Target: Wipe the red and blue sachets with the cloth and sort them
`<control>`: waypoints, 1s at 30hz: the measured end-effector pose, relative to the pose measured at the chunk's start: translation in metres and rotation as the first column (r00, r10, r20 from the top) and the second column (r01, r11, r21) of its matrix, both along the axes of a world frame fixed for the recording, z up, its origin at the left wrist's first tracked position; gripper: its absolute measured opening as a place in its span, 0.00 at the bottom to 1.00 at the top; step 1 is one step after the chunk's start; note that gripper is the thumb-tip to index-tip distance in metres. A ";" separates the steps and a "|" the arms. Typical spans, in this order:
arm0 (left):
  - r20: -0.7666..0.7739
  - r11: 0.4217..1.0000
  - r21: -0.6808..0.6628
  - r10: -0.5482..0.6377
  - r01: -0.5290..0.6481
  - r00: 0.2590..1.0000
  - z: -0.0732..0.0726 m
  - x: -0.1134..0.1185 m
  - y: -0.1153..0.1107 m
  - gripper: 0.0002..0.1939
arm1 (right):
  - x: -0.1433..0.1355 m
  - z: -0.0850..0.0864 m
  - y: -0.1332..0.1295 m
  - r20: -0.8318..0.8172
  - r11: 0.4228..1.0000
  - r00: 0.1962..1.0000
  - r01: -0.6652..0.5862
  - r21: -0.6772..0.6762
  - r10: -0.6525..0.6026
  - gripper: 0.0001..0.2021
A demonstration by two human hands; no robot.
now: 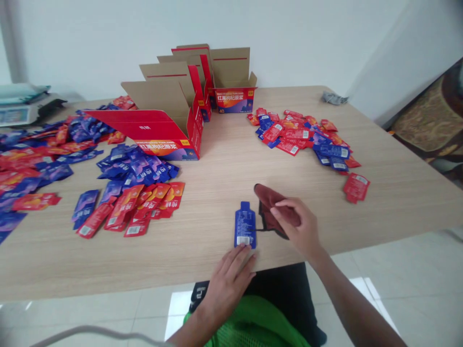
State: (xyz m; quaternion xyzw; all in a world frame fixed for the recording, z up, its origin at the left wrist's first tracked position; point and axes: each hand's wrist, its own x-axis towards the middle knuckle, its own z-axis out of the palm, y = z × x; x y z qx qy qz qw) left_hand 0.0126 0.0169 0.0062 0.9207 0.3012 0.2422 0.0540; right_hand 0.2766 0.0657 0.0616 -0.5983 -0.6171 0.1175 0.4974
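Note:
A blue spouted pouch (245, 224) lies flat near the table's front edge, its printed back and barcode facing up. My left hand (231, 275) rests with its fingers stretched out, the fingertips touching the pouch's lower edge. To the right, my right hand (299, 226) pinches a maroon cloth piece with black edging (269, 198), partly lifted and folded over. A thin black cord runs from it across the blue pouch. What kind of cloth item it is, I cannot tell.
Red and blue pouches lie in a pile (296, 132) at the right and in groups (144, 205) at the left. Open red cartons (195, 130) stand behind, near the wall. A scale (27, 111) sits at far left, a crumpled grey scrap (334, 98) at back right.

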 end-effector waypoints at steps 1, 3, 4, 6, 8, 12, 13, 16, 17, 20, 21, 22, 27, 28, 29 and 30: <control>0.007 1.000 -0.003 0.008 -0.008 1.000 -0.002 0.000 -0.001 0.17 | -0.014 0.000 0.001 0.055 0.990 0.989 -0.141 0.011 0.141 0.07; 0.030 0.999 -0.014 0.034 -0.034 0.999 -0.006 -0.001 -0.002 0.15 | -0.039 -0.007 0.002 0.199 0.907 0.888 -0.421 -0.011 0.415 0.06; 0.042 0.999 -0.021 0.044 -0.043 0.998 -0.007 -0.001 -0.003 0.14 | -0.047 -0.013 0.003 0.267 0.852 0.816 -0.523 -0.035 0.512 0.06; 0.048 0.998 -0.034 0.051 -0.049 0.998 -0.009 -0.001 -0.003 0.13 | -0.056 -0.028 0.010 0.356 0.781 0.717 -0.620 -0.066 0.599 0.04; 0.031 0.999 -0.032 0.040 -0.039 0.999 -0.009 -0.001 -0.003 0.15 | -0.052 -0.041 0.026 0.390 0.790 0.714 -0.610 -0.064 0.582 0.05; 0.026 0.999 -0.005 0.032 -0.032 0.999 -0.010 0.000 -0.002 0.16 | -0.027 -0.043 0.075 0.497 0.878 0.748 -0.475 -0.063 0.440 0.06; 0.029 0.999 -0.008 0.037 -0.037 0.999 -0.011 0.000 -0.001 0.17 | -0.021 -0.039 0.086 0.524 0.900 0.757 -0.433 -0.047 0.391 0.06; 0.042 0.999 -0.029 0.045 -0.044 0.998 -0.015 -0.001 -0.001 0.17 | -0.016 -0.021 0.096 0.475 0.955 0.855 -0.282 0.089 0.208 0.06; 0.049 0.999 -0.034 0.044 -0.043 0.998 -0.016 -0.002 -0.001 0.17 | -0.018 -0.016 0.091 0.414 0.961 0.895 -0.242 0.136 0.167 0.08; 0.067 0.998 -0.059 0.039 -0.035 0.997 -0.016 -0.003 -0.001 0.18 | -0.034 -0.008 0.059 0.294 0.943 0.924 -0.297 0.152 0.244 0.11; 0.070 0.997 -0.075 0.041 -0.036 0.997 -0.015 -0.004 0.000 0.18 | -0.040 -0.010 0.047 0.317 0.913 0.885 -0.392 0.114 0.340 0.11; 0.072 0.995 -0.095 0.044 -0.037 0.996 -0.014 -0.004 0.001 0.18 | -0.046 -0.014 0.036 0.359 0.867 0.821 -0.495 0.061 0.444 0.11; 0.114 0.992 -0.128 0.005 0.010 0.993 -0.012 -0.005 0.009 0.19 | -0.047 -0.042 0.048 0.489 0.776 0.663 -0.629 -0.046 0.567 0.07; 0.124 0.993 -0.117 -0.006 0.020 0.992 -0.012 -0.005 0.011 0.19 | -0.042 -0.045 0.063 0.503 0.811 0.689 -0.584 -0.041 0.522 0.06; 0.134 0.994 -0.104 -0.012 0.026 0.991 -0.012 -0.005 0.012 0.19 | -0.036 -0.045 0.079 0.523 0.844 0.708 -0.534 -0.044 0.475 0.06; 0.144 0.995 -0.093 -0.012 0.026 0.990 -0.013 -0.005 0.012 0.19 | -0.030 -0.042 0.095 0.548 0.876 0.721 -0.481 -0.043 0.423 0.06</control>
